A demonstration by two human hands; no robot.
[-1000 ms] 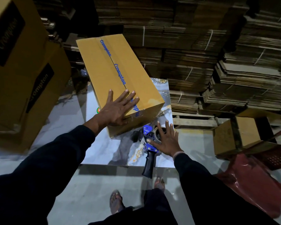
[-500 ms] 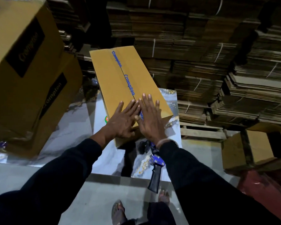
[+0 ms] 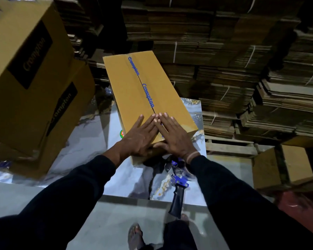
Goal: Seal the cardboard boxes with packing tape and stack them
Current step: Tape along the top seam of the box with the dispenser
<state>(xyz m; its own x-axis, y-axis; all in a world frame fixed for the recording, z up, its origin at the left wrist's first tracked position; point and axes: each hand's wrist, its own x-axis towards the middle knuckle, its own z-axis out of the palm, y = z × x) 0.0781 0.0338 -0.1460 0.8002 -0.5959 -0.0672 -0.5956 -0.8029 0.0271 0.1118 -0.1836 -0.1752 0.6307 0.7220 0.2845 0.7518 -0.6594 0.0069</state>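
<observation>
**Both palms flat on the taped box**

The left hand [image 3: 140, 137] and right hand [image 3: 175, 135] lie side by side on the near end of the cardboard box [image 3: 145, 92] — fingers straight, pressed flat, gripping nothing. Beyond the fingertips, blue-printed tape [image 3: 147, 94] runs along the top seam. Below the right wrist, the tape dispenser [image 3: 179, 184] lies on the marbled table [image 3: 134, 181] — untouched. Left of the fingers stand stacked boxes [image 3: 25, 78].

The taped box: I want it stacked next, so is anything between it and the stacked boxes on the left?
Nothing visible stands between them. Both the left hand and right hand lie flat on the taped box, and only bare table shows between it and the stacked boxes. The tape dispenser lies nearer the person, out of that path.
</observation>
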